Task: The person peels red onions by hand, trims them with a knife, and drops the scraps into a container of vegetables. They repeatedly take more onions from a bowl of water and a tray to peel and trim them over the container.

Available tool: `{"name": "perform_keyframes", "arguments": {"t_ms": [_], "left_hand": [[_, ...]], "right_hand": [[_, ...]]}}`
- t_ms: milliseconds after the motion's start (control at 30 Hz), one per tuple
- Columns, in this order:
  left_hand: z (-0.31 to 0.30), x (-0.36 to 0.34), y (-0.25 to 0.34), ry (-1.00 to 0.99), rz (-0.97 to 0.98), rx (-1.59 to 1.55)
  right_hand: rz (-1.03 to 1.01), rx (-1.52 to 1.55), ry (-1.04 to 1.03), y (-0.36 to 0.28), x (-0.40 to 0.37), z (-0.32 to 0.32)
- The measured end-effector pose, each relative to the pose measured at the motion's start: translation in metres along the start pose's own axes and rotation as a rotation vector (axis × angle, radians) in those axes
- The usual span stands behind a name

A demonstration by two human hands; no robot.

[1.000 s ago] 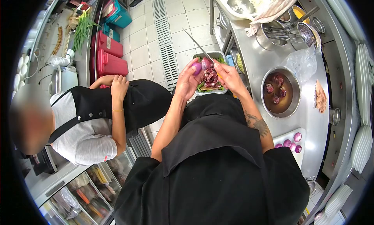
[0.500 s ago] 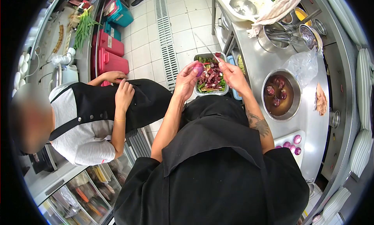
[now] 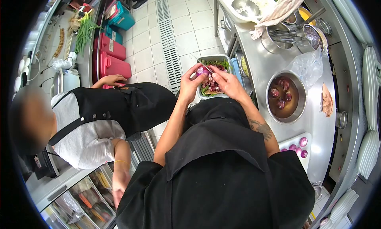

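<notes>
In my left hand [image 3: 191, 83] is a red onion [image 3: 203, 71], held between thumb and fingers. My right hand [image 3: 228, 84] is closed on a knife [image 3: 203, 64], whose thin blade lies across the onion. The two hands are close together over a grey bin [image 3: 210, 96] of onion skins and green trimmings [image 3: 214, 87]. To the right, a steel pot [image 3: 304, 97] on the counter holds several red onions in brownish water. Several peeled red onions [image 3: 293, 147] lie on a white tray [image 3: 308, 137].
A co-worker in a black apron [image 3: 104, 106] stands close on my left. A steel counter [image 3: 254, 46] runs along my right, with a pot of utensils [image 3: 271, 44], a plastic bag [image 3: 307, 68] and a cloth [image 3: 283, 8]. Red bins [image 3: 113, 64] stand at the far left.
My right hand has come left and down, bringing the knife from beside the onion onto it. The co-worker's nearer arm has swung down toward the glass-topped case.
</notes>
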State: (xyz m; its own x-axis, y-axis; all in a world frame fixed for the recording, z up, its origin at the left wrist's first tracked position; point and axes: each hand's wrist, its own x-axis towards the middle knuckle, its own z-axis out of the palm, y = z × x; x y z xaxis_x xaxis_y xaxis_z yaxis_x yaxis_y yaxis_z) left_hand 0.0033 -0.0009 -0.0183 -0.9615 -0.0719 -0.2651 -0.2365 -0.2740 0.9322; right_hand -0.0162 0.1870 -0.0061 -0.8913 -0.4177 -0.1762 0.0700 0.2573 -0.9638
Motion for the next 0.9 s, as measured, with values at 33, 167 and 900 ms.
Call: {"name": "perform_keyframes", "arguments": {"t_ms": [33, 167, 900], "left_hand": [[-0.003, 0.001, -0.001, -0.013, -0.012, -0.002], [-0.008, 0.002, -0.006, -0.021, 0.072, 0.120], [0.001, 0.002, 0.000, 0.016, 0.054, 0.114]], "right_hand": [[-0.002, 0.000, 0.001, -0.002, 0.000, 0.000], [-0.083, -0.021, 0.014, 0.004, 0.001, 0.005], [-0.025, -0.008, 0.012, -0.010, -0.004, -0.003]]}}
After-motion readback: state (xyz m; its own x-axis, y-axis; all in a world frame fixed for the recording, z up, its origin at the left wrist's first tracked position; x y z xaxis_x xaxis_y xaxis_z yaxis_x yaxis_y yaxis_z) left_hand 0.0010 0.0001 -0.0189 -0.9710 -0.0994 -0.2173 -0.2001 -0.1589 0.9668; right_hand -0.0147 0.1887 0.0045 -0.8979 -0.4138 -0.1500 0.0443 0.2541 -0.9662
